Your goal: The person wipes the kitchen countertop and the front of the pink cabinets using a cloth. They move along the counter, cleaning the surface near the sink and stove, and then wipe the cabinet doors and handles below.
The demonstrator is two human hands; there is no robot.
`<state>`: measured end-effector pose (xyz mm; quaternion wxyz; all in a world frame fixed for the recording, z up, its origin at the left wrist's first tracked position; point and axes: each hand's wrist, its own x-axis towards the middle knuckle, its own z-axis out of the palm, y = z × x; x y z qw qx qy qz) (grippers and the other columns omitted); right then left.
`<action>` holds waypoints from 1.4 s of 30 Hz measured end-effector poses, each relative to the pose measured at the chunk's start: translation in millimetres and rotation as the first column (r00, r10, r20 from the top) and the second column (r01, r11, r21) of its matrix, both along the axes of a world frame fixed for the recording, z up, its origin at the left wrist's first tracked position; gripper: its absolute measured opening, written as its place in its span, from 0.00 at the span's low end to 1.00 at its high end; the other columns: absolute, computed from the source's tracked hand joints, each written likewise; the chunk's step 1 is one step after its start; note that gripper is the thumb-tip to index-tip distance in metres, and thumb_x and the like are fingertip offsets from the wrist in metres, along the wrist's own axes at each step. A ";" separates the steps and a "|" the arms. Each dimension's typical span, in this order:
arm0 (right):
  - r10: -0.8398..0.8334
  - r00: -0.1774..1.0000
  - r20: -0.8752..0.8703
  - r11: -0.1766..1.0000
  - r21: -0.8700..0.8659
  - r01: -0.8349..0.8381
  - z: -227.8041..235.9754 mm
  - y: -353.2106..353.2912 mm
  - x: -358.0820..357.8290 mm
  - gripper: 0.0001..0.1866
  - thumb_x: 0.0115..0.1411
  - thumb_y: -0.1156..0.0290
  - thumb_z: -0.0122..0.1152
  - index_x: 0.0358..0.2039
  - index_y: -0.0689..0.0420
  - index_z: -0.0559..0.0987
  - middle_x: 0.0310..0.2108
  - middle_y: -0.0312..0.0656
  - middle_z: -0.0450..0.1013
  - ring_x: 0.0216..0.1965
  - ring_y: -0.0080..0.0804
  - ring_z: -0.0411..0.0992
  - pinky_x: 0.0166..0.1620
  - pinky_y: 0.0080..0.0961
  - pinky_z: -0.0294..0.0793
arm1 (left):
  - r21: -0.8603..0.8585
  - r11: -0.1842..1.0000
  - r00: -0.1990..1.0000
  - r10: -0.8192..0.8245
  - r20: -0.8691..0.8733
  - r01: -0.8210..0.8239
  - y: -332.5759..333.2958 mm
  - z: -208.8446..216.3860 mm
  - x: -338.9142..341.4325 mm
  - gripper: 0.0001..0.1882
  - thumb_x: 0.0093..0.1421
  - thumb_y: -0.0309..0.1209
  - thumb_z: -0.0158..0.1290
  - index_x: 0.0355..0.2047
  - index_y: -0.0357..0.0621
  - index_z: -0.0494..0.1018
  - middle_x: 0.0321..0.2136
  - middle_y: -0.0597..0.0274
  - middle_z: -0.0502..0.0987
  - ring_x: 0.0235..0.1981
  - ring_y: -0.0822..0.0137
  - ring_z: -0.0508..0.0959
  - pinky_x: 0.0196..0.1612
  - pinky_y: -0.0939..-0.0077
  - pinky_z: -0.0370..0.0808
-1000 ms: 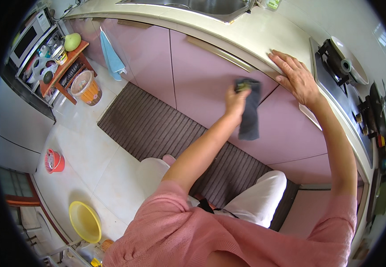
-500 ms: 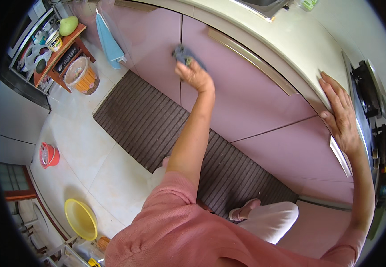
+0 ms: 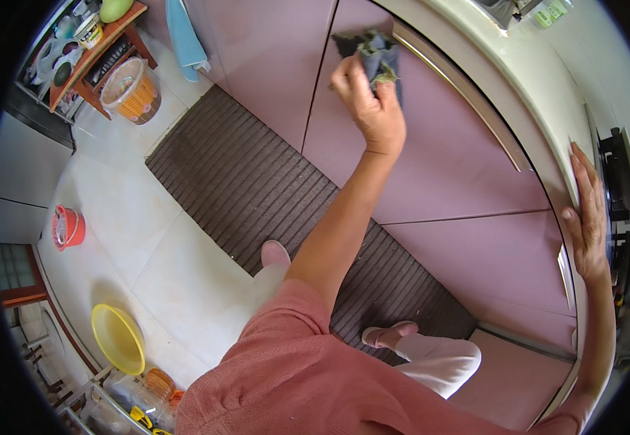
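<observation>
My left hand grips a bunched dark grey cleaning cloth with a frayed yellowish edge. The cloth lies against the pink cabinet door, near its upper left corner and close to the end of the long metal handle. Farther right, my right hand rests with straight fingers on the edge of the pale countertop, beside the stove. It holds nothing.
A dark ribbed mat lies under my feet. To the left stand an orange basket bin, a small red bucket and a yellow basin. A blue towel hangs by the cabinets; a loaded wooden stand is behind the bin.
My left hand has moved the cloth up and right, from around the gap between two doors onto the right-hand door. My right hand stays on the counter edge. The whole view has shifted slightly.
</observation>
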<state>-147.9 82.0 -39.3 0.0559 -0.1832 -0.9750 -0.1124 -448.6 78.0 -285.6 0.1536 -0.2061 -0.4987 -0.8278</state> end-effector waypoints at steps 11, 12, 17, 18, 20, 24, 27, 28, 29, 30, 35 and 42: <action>-0.254 0.948 0.190 0.967 0.042 0.250 11.4 18.4 82.8 0.39 0.73 0.46 0.42 0.77 0.49 0.49 0.78 0.47 0.44 0.77 0.47 0.43 0.74 0.50 0.52 | 0.059 0.976 0.278 -0.117 0.954 0.209 6.2 -307.7 -65.6 0.32 0.77 0.49 0.38 0.72 0.42 0.54 0.70 0.47 0.58 0.67 0.50 0.67 0.66 0.55 0.69; -0.291 0.938 0.187 0.957 0.056 0.286 13.1 15.8 92.6 0.37 0.74 0.48 0.42 0.77 0.50 0.48 0.78 0.47 0.44 0.78 0.47 0.43 0.74 0.49 0.50 | 0.115 0.969 0.158 -0.151 0.976 0.217 5.1 -330.1 -61.8 0.32 0.76 0.50 0.38 0.71 0.42 0.55 0.69 0.47 0.60 0.65 0.49 0.69 0.63 0.55 0.72; -0.229 0.954 0.192 0.971 0.106 0.212 21.1 17.4 104.1 0.34 0.77 0.57 0.41 0.77 0.54 0.47 0.78 0.49 0.43 0.78 0.47 0.41 0.75 0.45 0.44 | 0.191 0.957 -0.212 -0.144 0.967 0.220 -0.8 -389.6 -27.3 0.39 0.73 0.58 0.39 0.72 0.44 0.54 0.68 0.52 0.64 0.62 0.51 0.73 0.59 0.49 0.77; -0.187 0.962 0.200 0.979 0.115 0.167 21.6 22.3 92.3 0.34 0.77 0.57 0.41 0.77 0.54 0.47 0.78 0.49 0.43 0.78 0.48 0.41 0.75 0.45 0.43 | 0.181 0.966 -0.085 -0.168 0.982 0.185 -2.9 -395.9 -32.5 0.38 0.73 0.56 0.40 0.73 0.45 0.52 0.68 0.52 0.63 0.63 0.52 0.72 0.61 0.50 0.76; -0.224 0.950 0.219 0.974 0.089 0.209 10.7 23.4 84.2 0.35 0.75 0.54 0.42 0.77 0.53 0.49 0.77 0.50 0.44 0.78 0.49 0.43 0.75 0.47 0.45 | 0.123 0.970 -0.079 -0.109 0.991 0.209 7.8 -339.4 -18.9 0.36 0.74 0.53 0.41 0.72 0.46 0.53 0.68 0.52 0.64 0.63 0.52 0.72 0.62 0.51 0.76; -0.191 0.964 0.183 0.981 0.057 0.183 2.9 20.8 46.7 0.37 0.73 0.47 0.45 0.76 0.52 0.54 0.76 0.51 0.48 0.76 0.51 0.46 0.74 0.51 0.50 | 0.178 0.971 0.338 -0.222 0.915 0.156 7.5 -198.5 -48.3 0.30 0.75 0.46 0.42 0.68 0.39 0.56 0.66 0.48 0.63 0.60 0.52 0.73 0.60 0.53 0.77; -0.130 0.981 0.145 0.992 0.022 0.128 -1.6 21.1 29.5 0.38 0.71 0.44 0.46 0.75 0.52 0.57 0.75 0.52 0.50 0.76 0.52 0.48 0.74 0.52 0.52 | 0.084 0.991 0.644 -0.131 0.753 0.103 4.3 -87.2 -51.7 0.26 0.75 0.43 0.42 0.60 0.31 0.62 0.57 0.46 0.63 0.55 0.54 0.72 0.57 0.52 0.74; -0.116 0.984 0.136 0.993 0.013 0.115 -1.2 18.1 27.2 0.38 0.71 0.44 0.46 0.74 0.53 0.58 0.75 0.52 0.51 0.76 0.52 0.48 0.74 0.52 0.51 | 0.026 0.995 0.764 -0.091 0.639 0.097 6.4 -64.1 -40.2 0.24 0.74 0.42 0.44 0.58 0.30 0.64 0.54 0.46 0.63 0.53 0.54 0.70 0.57 0.52 0.72; -0.097 0.988 0.123 0.995 0.004 0.097 0.6 14.6 25.6 0.37 0.72 0.45 0.46 0.74 0.53 0.59 0.74 0.53 0.52 0.76 0.52 0.49 0.74 0.51 0.51 | -0.029 0.996 0.862 -0.055 0.504 0.081 10.5 -46.1 -22.4 0.23 0.74 0.40 0.46 0.55 0.30 0.66 0.51 0.47 0.62 0.52 0.54 0.69 0.57 0.52 0.70; -0.048 0.994 0.103 0.999 0.022 0.046 -0.7 20.2 15.0 0.36 0.73 0.46 0.44 0.73 0.54 0.60 0.73 0.53 0.54 0.75 0.52 0.50 0.74 0.49 0.51 | -0.076 0.996 0.934 -0.009 0.356 0.039 7.7 -33.8 -7.5 0.22 0.73 0.38 0.48 0.54 0.29 0.67 0.50 0.46 0.63 0.51 0.53 0.69 0.56 0.53 0.69; 0.022 0.999 0.040 1.000 -0.005 -0.022 -8.3 20.6 10.8 0.35 0.72 0.49 0.48 0.74 0.51 0.60 0.73 0.52 0.56 0.74 0.52 0.52 0.74 0.49 0.50 | -0.156 0.974 0.959 0.118 -0.258 -0.162 4.9 -45.9 70.8 0.20 0.69 0.32 0.53 0.54 0.28 0.67 0.50 0.44 0.62 0.48 0.51 0.68 0.55 0.54 0.68; -0.006 0.998 0.057 1.000 -0.011 0.007 -1.4 18.2 25.4 0.36 0.71 0.47 0.48 0.73 0.52 0.61 0.72 0.52 0.57 0.73 0.51 0.54 0.72 0.48 0.52 | 0.093 0.967 0.871 -0.256 0.420 0.239 9.8 -106.9 78.4 0.26 0.74 0.33 0.47 0.62 0.27 0.54 0.56 0.40 0.61 0.59 0.51 0.67 0.61 0.52 0.70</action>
